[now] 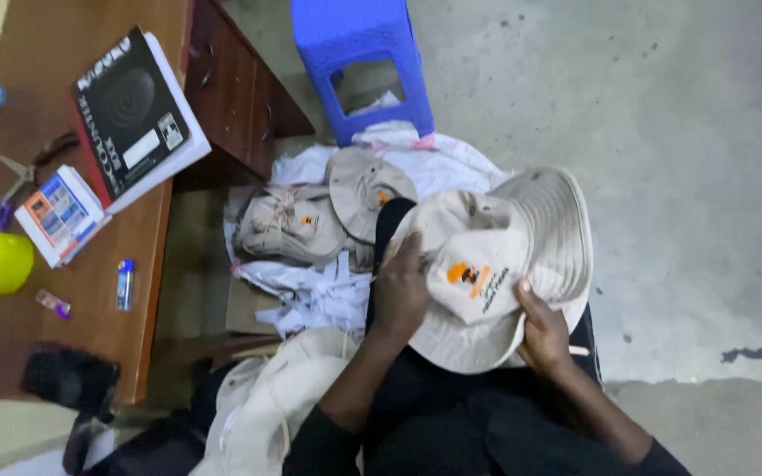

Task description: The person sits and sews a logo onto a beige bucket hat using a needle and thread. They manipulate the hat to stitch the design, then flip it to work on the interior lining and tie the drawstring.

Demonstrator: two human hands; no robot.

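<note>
Taking the hat (487, 264) as landmark: a pile of hats (328, 216) lies left of it on white scraps. The left hand (399, 295) lies flat on its crown, fingers closed together, maybe pinching something thin. The right hand (544, 330) grips the brim's lower right edge. The brim spreads up-right, away from both.

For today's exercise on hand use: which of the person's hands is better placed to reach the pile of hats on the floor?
Probably the left hand. It rests on the beige bucket hat on the side facing the pile of hats. The right hand grips the brim on the far side, away from the pile.
</note>
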